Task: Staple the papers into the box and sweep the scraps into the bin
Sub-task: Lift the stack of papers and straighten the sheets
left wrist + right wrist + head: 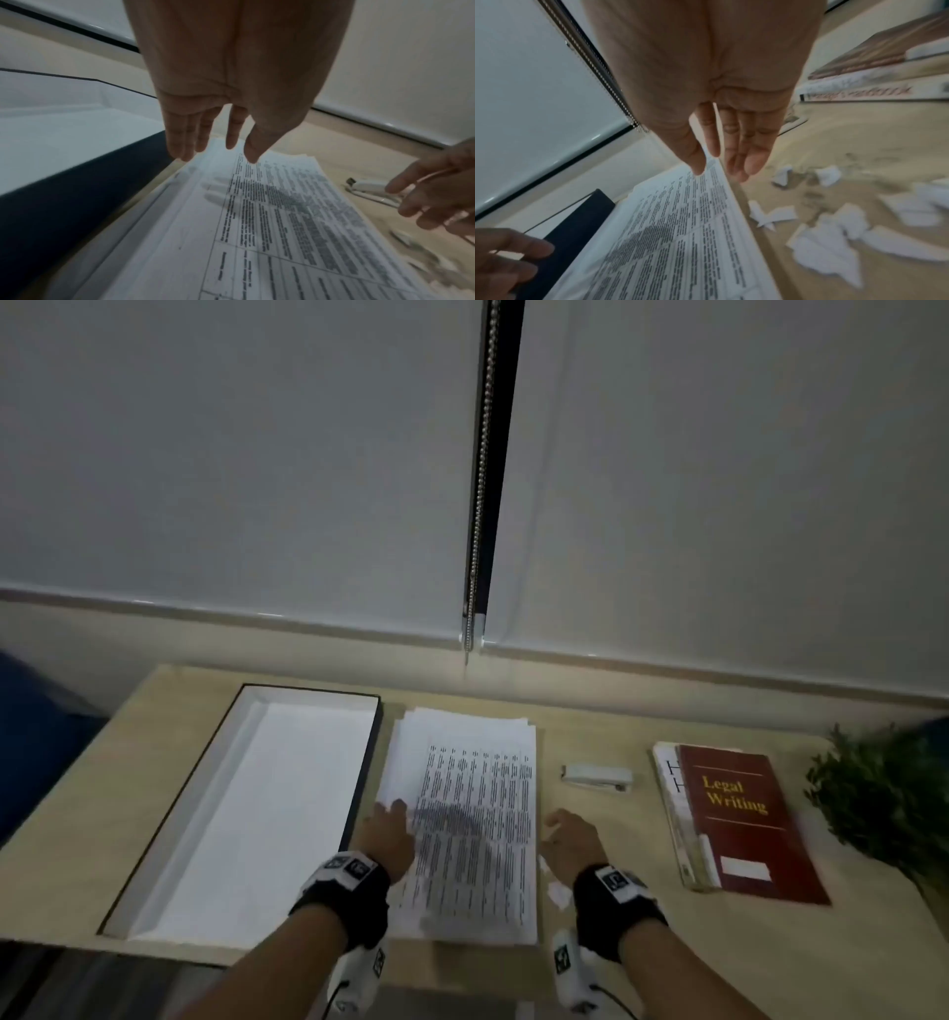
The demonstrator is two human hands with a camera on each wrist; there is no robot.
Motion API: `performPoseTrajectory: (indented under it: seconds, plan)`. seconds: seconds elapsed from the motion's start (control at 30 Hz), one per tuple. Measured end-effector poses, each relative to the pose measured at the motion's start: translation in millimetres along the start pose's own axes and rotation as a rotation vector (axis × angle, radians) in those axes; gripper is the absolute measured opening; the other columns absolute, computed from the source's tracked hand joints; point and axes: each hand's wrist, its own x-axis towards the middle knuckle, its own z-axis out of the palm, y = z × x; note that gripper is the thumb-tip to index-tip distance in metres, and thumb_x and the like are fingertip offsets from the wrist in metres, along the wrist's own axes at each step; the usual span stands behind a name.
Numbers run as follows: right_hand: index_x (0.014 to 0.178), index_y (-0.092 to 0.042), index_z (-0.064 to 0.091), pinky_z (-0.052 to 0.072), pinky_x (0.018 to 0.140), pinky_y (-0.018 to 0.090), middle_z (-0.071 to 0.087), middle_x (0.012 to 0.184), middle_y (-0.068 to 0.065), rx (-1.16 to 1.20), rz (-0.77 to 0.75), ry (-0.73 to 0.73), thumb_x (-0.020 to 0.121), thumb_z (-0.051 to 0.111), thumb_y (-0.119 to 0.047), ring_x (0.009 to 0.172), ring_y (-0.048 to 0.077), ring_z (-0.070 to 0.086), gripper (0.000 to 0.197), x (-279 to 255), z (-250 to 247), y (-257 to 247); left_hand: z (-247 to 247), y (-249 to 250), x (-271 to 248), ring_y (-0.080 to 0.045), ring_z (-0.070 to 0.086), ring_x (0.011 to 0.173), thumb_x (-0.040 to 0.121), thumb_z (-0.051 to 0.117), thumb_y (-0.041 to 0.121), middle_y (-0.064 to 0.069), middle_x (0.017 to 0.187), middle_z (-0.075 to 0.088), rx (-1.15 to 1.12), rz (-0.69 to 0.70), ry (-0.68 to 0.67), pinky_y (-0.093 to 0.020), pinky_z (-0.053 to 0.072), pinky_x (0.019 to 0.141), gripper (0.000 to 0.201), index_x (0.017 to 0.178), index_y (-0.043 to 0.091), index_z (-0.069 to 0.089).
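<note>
I am only starting: both hands (477, 834), open and empty, are flanking unstapled papers (462, 819); box (246, 809) is sitting empty, stapler (596, 778) untouched, scraps (834, 233) unswept.

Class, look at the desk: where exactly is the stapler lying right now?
In the head view the stapler lies on the desk, right of the paper stack and left of the red book, just beyond the right hand.

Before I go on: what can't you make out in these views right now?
- Bin: in no view, outside every frame.
- Print on the papers: blurred in all three views.
- Scraps: in the head view mostly hidden behind the right hand.
- Left hand: contact with the papers unclear, motion blur.
- Stapler: too small to see whether it is loaded.
</note>
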Motion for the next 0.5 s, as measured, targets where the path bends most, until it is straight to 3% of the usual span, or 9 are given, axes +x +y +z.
performPoseTrajectory:
  seconds: [0.07,0.17,0.33,0.5]
  plan:
    - [0.142,-0.006,0.037,0.042,0.107,0.035,0.045,0.145,0.014,-0.004,0.064,0.016,0.089,0.059,-0.022,0.131,0.029,0.047,0.06,17,10,-10,0,1,13,-0.035,0.046,0.124,0.093,0.047,0.024,-0.019,0.138,0.04,0.031,-0.074,0.007,-0.04,0.041,0.103,0.046,0.134,0.008,0.033]
    - [0.149,-0.002,0.018,0.032,0.115,0.039,0.025,0.156,0.017,0.008,0.133,0.002,0.089,0.062,-0.029,0.142,0.031,0.03,0.08,35,23,-24,6,0,29,-0.038,0.044,0.126,0.089,0.053,0.02,-0.021,0.141,0.034,0.034,-0.162,-0.005,-0.043,0.042,0.102,0.052,0.134,0.007,0.029]
    - [0.139,0.0,0.03,0.043,0.104,0.041,0.04,0.142,0.02,0.006,0.224,0.07,0.08,0.074,-0.024,0.129,0.036,0.046,0.077,51,32,-35,18,-5,44,-0.037,0.042,0.128,0.089,0.052,0.016,-0.023,0.144,0.032,0.091,-0.209,-0.016,-0.044,0.042,0.102,0.067,0.143,0.006,0.014]
    - [0.134,0.002,0.035,0.051,0.094,0.038,0.051,0.133,0.022,-0.038,0.266,0.076,0.08,0.072,-0.014,0.118,0.036,0.056,0.067,62,35,-36,19,-7,57,-0.039,0.041,0.129,0.088,0.054,0.008,-0.026,0.147,0.027,-0.023,-0.215,0.021,-0.043,0.041,0.104,0.074,0.146,0.002,0.008]
